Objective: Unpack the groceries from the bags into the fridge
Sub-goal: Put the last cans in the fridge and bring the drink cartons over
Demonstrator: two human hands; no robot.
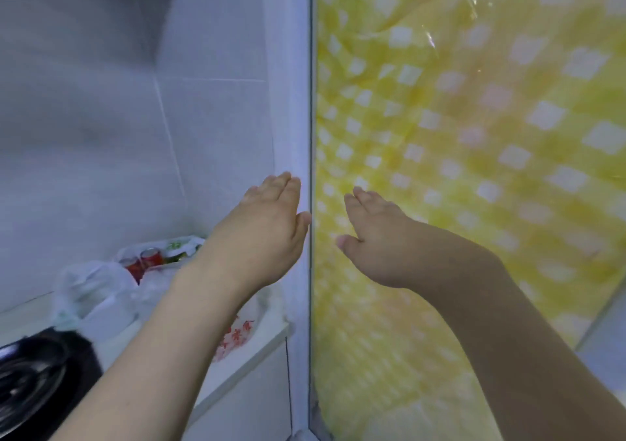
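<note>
Fridge [294, 108]: tall white body, its edge running top to bottom at centre; front draped in a yellow checked plastic cover [474, 169], glossy and wrinkled. Judged heavy and rigid; the cover likely slick and loose, so take hold at the door's bare edge, not the film. No handle shows.

Bags [101, 291]: thin white plastic, crumpled, on the surface [257, 342] left of the fridge, beside a dark stove [34, 373]. Judged soft and limp; best lifted by the handles or emptied item by item.

Cans [149, 257]: red, standing in the far bag. Judged light, stiff, smooth; take round the body.

Left hand [267, 230]: grip wide, fingers straight, at the fridge's white edge, holding nothing.

Right hand [376, 234]: grip wide, fingers straight, against or just off the cover; contact unclear.
</note>
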